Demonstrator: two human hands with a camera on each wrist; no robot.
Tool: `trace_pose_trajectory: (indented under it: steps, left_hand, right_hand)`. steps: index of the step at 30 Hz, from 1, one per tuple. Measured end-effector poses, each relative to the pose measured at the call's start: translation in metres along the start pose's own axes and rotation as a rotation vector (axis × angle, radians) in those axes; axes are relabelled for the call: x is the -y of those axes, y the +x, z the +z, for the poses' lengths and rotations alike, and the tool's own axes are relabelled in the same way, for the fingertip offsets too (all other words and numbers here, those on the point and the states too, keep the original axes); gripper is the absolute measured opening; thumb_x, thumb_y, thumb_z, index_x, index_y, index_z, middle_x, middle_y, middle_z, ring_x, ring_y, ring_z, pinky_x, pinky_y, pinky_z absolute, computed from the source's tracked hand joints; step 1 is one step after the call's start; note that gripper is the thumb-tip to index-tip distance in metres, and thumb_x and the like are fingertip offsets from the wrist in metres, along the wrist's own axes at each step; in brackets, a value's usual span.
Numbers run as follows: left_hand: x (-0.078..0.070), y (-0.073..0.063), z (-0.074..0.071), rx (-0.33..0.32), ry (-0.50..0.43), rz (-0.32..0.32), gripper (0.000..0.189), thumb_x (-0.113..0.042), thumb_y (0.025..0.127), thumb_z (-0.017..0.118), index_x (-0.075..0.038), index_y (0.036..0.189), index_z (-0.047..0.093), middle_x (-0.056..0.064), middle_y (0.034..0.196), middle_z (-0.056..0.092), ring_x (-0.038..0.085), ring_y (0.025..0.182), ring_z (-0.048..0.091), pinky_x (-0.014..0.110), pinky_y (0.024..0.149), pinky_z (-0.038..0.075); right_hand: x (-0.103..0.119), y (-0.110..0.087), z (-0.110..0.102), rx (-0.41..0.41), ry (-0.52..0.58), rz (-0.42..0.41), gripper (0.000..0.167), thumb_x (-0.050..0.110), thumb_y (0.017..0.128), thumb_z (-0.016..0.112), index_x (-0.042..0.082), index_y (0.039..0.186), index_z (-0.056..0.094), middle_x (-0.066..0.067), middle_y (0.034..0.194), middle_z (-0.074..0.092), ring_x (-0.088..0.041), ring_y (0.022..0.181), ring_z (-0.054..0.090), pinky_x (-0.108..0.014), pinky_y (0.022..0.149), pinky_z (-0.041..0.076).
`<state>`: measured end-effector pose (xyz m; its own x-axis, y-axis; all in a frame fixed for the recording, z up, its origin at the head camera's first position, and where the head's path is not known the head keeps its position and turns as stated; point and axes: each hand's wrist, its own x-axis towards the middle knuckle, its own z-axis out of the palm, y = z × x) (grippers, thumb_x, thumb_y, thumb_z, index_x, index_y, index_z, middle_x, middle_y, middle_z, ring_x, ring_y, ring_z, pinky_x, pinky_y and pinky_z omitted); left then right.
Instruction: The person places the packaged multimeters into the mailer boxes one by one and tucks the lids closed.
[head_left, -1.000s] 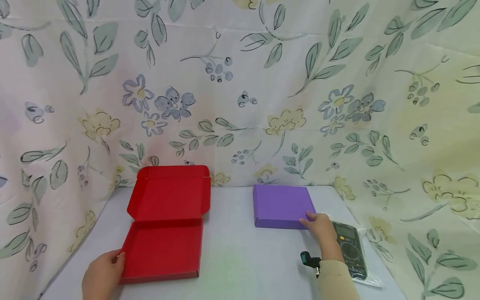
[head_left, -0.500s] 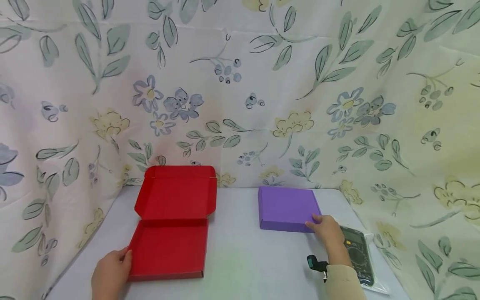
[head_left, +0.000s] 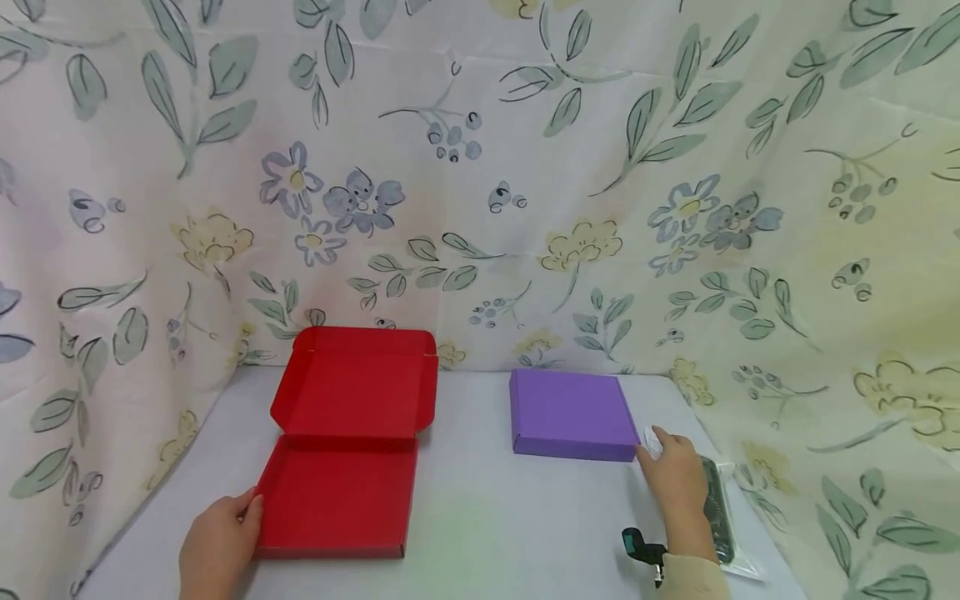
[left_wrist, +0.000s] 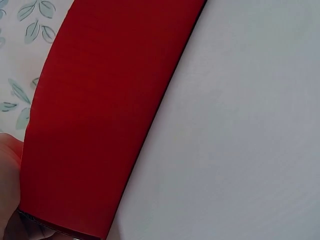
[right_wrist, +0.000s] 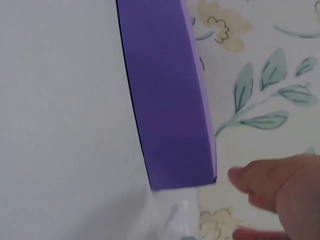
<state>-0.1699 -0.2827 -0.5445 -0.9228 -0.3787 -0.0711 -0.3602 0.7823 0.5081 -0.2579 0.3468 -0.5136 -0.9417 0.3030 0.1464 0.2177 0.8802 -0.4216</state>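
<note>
My left hand grips the near left wall of a red cardboard box, thumb and fingers either side of its edge. The box's lid stands raised at the back. In the left wrist view the red box's wall spans the frame, with my left hand at its corner. A closed purple cardboard box lies at the back right. My right hand is beside its right front corner, over a black multimeter in a clear plastic bag. In the right wrist view, the fingers are extended, apart from the purple box.
A white table bears both boxes and the bagged multimeter. Floral cloth hangs behind and along both sides. A small black device is strapped at my right wrist, by a beige sleeve.
My right hand has let go of the purple box's front right corner and moved right, covering more of the multimeter. My left hand keeps its grip on the red box. The head view has shifted slightly.
</note>
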Motion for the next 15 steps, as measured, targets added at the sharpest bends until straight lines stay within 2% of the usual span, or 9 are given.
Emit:
trace_pose_trajectory:
  steps: [2,4,9,12,15]
  left_hand:
    - [-0.001,0.000,0.000,-0.004,-0.008,-0.004,0.048,-0.019,0.098,0.065,0.016,0.129,0.055,0.027,0.093,0.068,0.028,0.075,0.061,0.054,0.073,0.057]
    - [-0.003,0.000,0.000,-0.009,-0.017,-0.010,0.048,-0.019,0.098,0.065,0.016,0.129,0.055,0.025,0.092,0.068,0.026,0.073,0.059,0.052,0.071,0.057]
    - [-0.003,-0.002,0.003,-0.028,-0.041,0.005,0.047,-0.019,0.098,0.066,0.016,0.128,0.057,0.021,0.086,0.068,0.026,0.070,0.056,0.049,0.067,0.055]
    - [-0.004,-0.003,0.004,-0.039,-0.048,-0.001,0.047,-0.019,0.098,0.066,0.016,0.129,0.057,0.018,0.084,0.067,0.025,0.069,0.055,0.045,0.063,0.054]
    - [-0.004,-0.003,0.005,-0.035,-0.057,-0.019,0.048,-0.018,0.098,0.066,0.016,0.129,0.055,0.016,0.082,0.066,0.025,0.068,0.053,0.039,0.060,0.051]
  right_hand:
    - [-0.005,-0.002,-0.004,-0.013,-0.021,0.055,0.065,0.030,0.095,0.066,-0.006,0.145,0.048,-0.040,0.135,0.045,-0.062,0.119,0.048,-0.072,0.089,0.044]
    - [-0.011,-0.003,-0.008,0.007,-0.038,0.125,0.072,0.031,0.094,0.066,-0.013,0.144,0.041,-0.044,0.133,0.039,-0.065,0.118,0.043,-0.073,0.090,0.041]
    - [-0.026,-0.006,-0.014,0.133,-0.050,0.325,0.096,0.041,0.091,0.069,-0.029,0.138,0.023,-0.050,0.120,0.029,-0.068,0.117,0.035,-0.076,0.092,0.037]
    - [-0.030,-0.009,-0.015,0.201,-0.069,0.409,0.105,0.046,0.089,0.072,-0.034,0.133,0.020,-0.048,0.115,0.029,-0.066,0.116,0.036,-0.074,0.095,0.037]
    - [-0.033,-0.010,-0.016,0.250,-0.098,0.459,0.105,0.050,0.088,0.073,-0.034,0.128,0.023,-0.046,0.113,0.031,-0.064,0.116,0.039,-0.072,0.097,0.039]
